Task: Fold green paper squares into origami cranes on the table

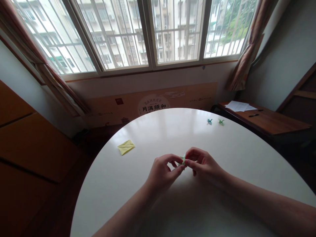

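Observation:
Between both hands, a little above the white table, is a small light-green folded paper (183, 160). My left hand (166, 168) pinches it from the left with thumb and forefinger. From the right, my right hand (201, 161) pinches the same paper, its fingertips almost meeting those of the left. Fingers hide much of the paper, so its full shape cannot be made out. Farther back on the table stand a blue-green paper crane (209, 121) and a green paper crane (221, 121), apart from the hands.
A yellow folded paper (126, 147) lies at the left of the round white table (153, 131). Beyond the table's right edge, a wooden desk (278, 120) carries white sheets (239, 106) and a dark pen-like object (253, 115). Barred windows and curtains are behind.

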Available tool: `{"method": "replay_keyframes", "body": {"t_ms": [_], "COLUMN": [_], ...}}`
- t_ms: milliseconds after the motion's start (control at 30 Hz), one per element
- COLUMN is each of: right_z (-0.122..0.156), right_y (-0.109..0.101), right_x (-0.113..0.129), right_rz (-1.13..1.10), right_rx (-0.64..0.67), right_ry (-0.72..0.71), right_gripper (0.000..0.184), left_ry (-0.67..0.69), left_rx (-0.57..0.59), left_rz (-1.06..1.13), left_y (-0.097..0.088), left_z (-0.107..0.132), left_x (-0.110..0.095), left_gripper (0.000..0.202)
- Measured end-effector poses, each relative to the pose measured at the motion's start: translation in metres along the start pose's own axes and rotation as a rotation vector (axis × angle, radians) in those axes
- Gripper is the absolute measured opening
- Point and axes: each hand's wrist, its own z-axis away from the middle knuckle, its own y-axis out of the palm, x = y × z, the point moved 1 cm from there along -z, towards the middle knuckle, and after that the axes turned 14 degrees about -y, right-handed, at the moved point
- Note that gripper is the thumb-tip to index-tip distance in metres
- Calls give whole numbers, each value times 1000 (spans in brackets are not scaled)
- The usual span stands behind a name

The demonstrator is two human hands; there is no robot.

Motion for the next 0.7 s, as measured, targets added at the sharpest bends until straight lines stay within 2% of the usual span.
{"method": "replay_keyframes", "body": {"t_ms": [467,700], "right_z": [1,1], "right_y": [-2,-1], "right_x": [-4,0], "right_rz": [51,46], "right_rx": [4,26], "right_ry": [-22,-30], "right_gripper": [26,24], "left_ry": [-10,45], "left_rx": [11,28], "left_rz": [-18,-54], "left_y": [0,1], "left_z": [0,1], "left_x": [-2,-3], "left_gripper": [7,8]}}
